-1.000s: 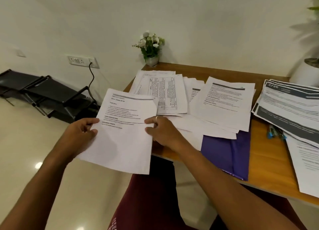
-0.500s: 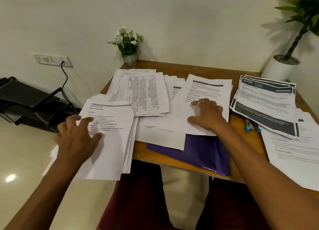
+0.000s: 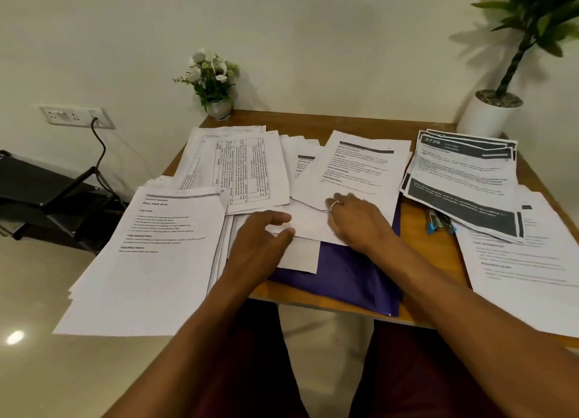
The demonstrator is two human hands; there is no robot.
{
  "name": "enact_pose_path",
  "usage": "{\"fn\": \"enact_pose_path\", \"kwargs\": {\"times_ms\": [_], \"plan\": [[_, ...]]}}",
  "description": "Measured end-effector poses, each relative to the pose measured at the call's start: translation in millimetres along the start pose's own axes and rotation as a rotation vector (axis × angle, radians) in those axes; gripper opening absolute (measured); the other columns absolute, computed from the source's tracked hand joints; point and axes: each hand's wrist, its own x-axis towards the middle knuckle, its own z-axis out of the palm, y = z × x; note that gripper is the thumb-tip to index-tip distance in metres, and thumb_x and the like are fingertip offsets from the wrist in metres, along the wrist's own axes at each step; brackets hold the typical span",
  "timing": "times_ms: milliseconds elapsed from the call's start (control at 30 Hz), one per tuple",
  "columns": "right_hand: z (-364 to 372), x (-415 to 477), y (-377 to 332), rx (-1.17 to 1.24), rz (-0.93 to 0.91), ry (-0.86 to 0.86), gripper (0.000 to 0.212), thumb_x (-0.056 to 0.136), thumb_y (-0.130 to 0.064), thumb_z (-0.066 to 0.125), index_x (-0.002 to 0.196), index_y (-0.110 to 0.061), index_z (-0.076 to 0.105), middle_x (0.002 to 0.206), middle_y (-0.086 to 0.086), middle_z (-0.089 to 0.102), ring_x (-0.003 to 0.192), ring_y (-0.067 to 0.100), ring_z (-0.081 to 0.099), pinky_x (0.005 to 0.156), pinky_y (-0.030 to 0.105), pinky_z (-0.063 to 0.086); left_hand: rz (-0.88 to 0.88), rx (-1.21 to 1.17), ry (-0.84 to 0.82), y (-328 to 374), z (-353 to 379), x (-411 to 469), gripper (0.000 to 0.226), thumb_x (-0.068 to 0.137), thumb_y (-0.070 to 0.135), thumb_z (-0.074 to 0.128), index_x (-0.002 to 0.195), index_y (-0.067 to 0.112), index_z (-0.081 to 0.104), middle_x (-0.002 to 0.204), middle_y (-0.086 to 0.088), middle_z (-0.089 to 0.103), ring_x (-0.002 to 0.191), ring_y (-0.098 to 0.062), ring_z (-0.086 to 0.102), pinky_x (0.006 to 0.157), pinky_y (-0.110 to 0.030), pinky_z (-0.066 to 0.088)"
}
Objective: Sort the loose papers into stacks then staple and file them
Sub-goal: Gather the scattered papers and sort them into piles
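The left forearm and right forearm are extended forward, converging. The left hand is held on edge, fingers and thumb loosely curved apart. The right hand is laid palm-down, fingers straight and slightly spread.

The sheet that both grips held in the air a second ago now lies let go on top of the stack at the left edge of the counter. The left grip has moved right, onto the blank sheets in the middle. The right grip has slid down to the lower edge of the printed page, near the left one.
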Motion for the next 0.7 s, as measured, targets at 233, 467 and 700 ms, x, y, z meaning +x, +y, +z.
{"fn": "enact_pose_path", "kwargs": {"times_ms": [233, 467, 700], "plan": [[-21, -7, 19, 0.17, 0.122, 0.242, 0.029, 0.092, 0.007, 0.051, 0.117, -0.005, 0.062, 0.101, 0.017, 0.07, 0.079, 0.041, 0.067, 0.058, 0.036, 0.039, -0.103, -0.236, -0.031, 12, 31, 20, 0.014, 0.097, 0.029, 0.066, 0.11, 0.026, 0.069, 0.107, 0.004, 0.07, 0.088, -0.007, 0.068, 0.074, -0.021, 0.052], [-57, -77, 25, 0.298, 0.043, 0.669, 0.025, 0.092, -0.005, 0.058, 0.112, -0.007, 0.073, 0.099, 0.013, 0.075, 0.084, 0.033, 0.067, 0.069, 0.041, 0.056, -0.497, -1.034, -0.396, 29, 31, 28, 0.073, 0.091, 0.069, 0.049, 0.141, 0.016, 0.047, 0.137, -0.013, 0.063, 0.107, -0.038, 0.072, 0.085, -0.049, 0.062], [-18, -132, 15, 0.41, -0.208, 0.339, 0.023, 0.096, -0.015, 0.061, 0.114, -0.019, 0.074, 0.118, -0.001, 0.073, 0.107, 0.017, 0.067, 0.092, 0.033, 0.056, -0.533, -0.995, -0.205, 31, 42, 21, 0.028, 0.106, 0.027, 0.043, 0.116, 0.017, 0.068, 0.116, -0.01, 0.076, 0.101, -0.029, 0.073, 0.074, -0.039, 0.058]]}}
